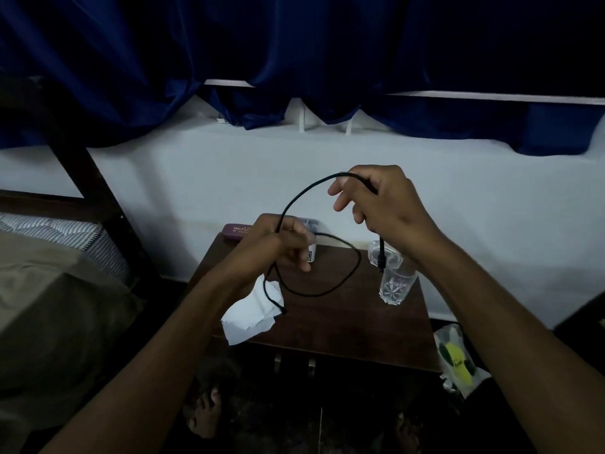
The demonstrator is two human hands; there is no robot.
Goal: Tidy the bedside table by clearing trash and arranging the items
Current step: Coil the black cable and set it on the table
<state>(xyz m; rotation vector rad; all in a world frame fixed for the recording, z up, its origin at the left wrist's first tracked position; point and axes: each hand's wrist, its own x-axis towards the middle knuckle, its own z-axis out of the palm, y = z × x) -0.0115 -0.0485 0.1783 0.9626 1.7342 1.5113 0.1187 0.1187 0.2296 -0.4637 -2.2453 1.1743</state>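
Note:
A black cable (pixel 343 280) loops above the dark wooden bedside table (pixel 343 326). My left hand (pixel 278 244) grips it over the table's back left, and one end trails down across a crumpled white tissue (pixel 252 317) at the front left edge. My right hand (pixel 383 204) is raised higher and pinches the cable near its other end, whose plug hangs over a clear glass (pixel 396 285). A white charger block (pixel 311 253) shows just behind my left hand.
A maroon case (pixel 237 231) lies at the table's back left by the white wall. A clear lid or cup (pixel 379 253) stands behind the glass. A plastic bag (pixel 456 358) with yellow packaging lies on the floor to the right. The bed (pixel 49 290) is on the left.

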